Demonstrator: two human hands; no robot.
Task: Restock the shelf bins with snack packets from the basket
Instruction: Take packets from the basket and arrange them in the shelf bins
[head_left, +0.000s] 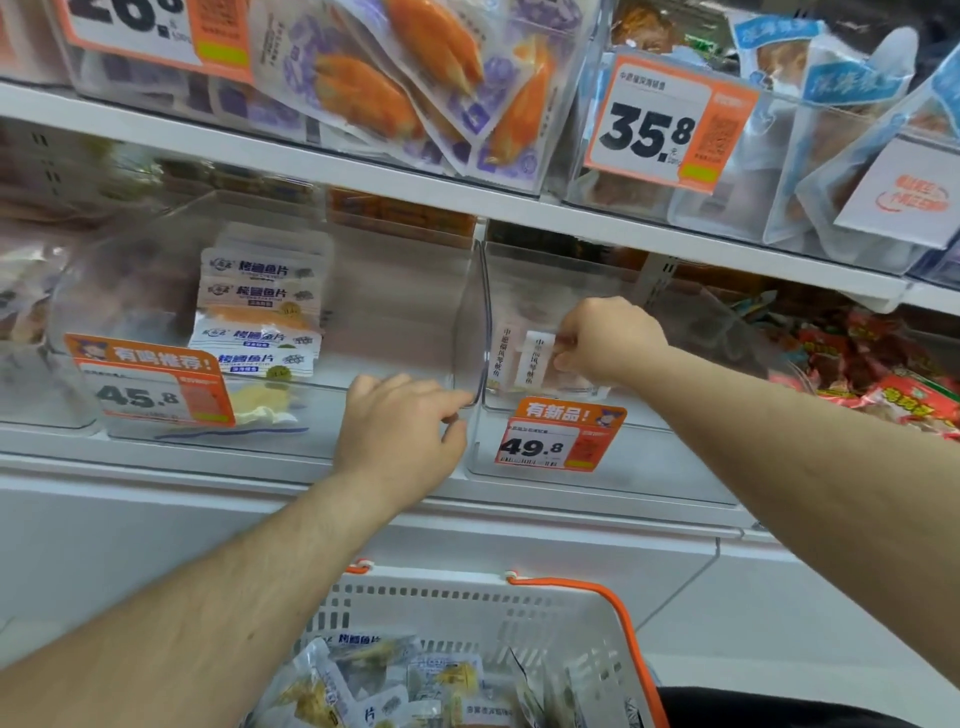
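Slotted plastic basket (524, 618) below; left hand (400, 441) pinches clear bin rim (475, 332), right hand (608, 340) grips glossy packet (537, 358)

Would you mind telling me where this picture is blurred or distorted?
Head view: the far left of the shelf is smeared by blur; the 49.8 price tag and the right hand in its bin read fairly sharp; the wide lens bows the shelf edges; the clear bin walls show soft glare.

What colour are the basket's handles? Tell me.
Orange, against the white basket; the handle shows best in the head view, at the bottom.
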